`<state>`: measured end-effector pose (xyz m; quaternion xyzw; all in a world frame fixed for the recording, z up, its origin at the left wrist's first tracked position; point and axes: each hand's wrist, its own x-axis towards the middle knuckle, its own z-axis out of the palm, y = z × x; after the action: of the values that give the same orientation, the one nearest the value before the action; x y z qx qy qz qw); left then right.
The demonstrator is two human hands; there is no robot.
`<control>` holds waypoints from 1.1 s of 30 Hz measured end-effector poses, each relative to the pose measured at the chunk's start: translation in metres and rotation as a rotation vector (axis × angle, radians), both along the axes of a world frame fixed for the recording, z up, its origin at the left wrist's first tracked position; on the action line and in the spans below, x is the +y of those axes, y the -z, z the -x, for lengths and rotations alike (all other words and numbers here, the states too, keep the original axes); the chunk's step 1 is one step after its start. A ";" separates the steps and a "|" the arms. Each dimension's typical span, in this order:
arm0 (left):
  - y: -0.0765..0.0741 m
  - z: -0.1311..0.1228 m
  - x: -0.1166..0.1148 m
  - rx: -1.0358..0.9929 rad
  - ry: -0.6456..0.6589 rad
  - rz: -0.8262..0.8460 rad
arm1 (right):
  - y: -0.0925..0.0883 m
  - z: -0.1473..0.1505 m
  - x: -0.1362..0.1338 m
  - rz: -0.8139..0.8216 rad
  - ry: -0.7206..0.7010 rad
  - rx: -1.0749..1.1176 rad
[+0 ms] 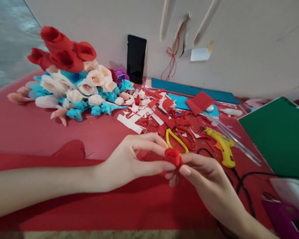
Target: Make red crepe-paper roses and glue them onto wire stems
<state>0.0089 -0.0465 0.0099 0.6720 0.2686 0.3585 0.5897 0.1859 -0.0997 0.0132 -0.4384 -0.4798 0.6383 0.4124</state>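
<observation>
A small rolled red paper flower (173, 156) is pinched between both hands above the front of the table. My left hand (137, 156) grips it from the left, thumb and fingers closed on its side. From the right, my right hand (204, 176) holds its lower edge between thumb and fingers. Just behind the flower lie pliers with yellow handles (175, 141) and red-handled scissors or pliers (188, 136), partly under scraps. A yellow hot glue gun (223, 146) rests to the right of my hands.
Red and white paper scraps (149, 108) cover the table's middle. Finished paper flowers (74, 79) are heaped at the left. A phone (136, 59) leans on the wall. A green board (279, 139), clear glue sticks (236, 142) and a black cable (245, 192) lie on the right.
</observation>
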 end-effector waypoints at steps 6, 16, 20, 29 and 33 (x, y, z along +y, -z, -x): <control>0.002 0.000 0.001 0.029 -0.035 -0.114 | 0.001 0.001 0.001 -0.049 0.010 -0.049; 0.003 0.001 0.002 0.044 -0.038 -0.150 | -0.002 0.002 -0.003 -0.060 -0.004 -0.101; 0.005 0.002 0.003 0.002 -0.041 -0.099 | -0.003 0.002 -0.001 -0.049 -0.004 -0.107; 0.006 0.000 -0.001 -0.084 -0.028 -0.028 | -0.005 0.002 -0.003 -0.145 0.023 -0.208; 0.003 0.000 -0.003 -0.048 0.007 0.016 | -0.005 0.002 0.001 -0.205 0.000 -0.259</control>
<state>0.0091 -0.0493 0.0067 0.6593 0.2550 0.3703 0.6027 0.1841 -0.0987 0.0179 -0.4726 -0.5915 0.5243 0.3896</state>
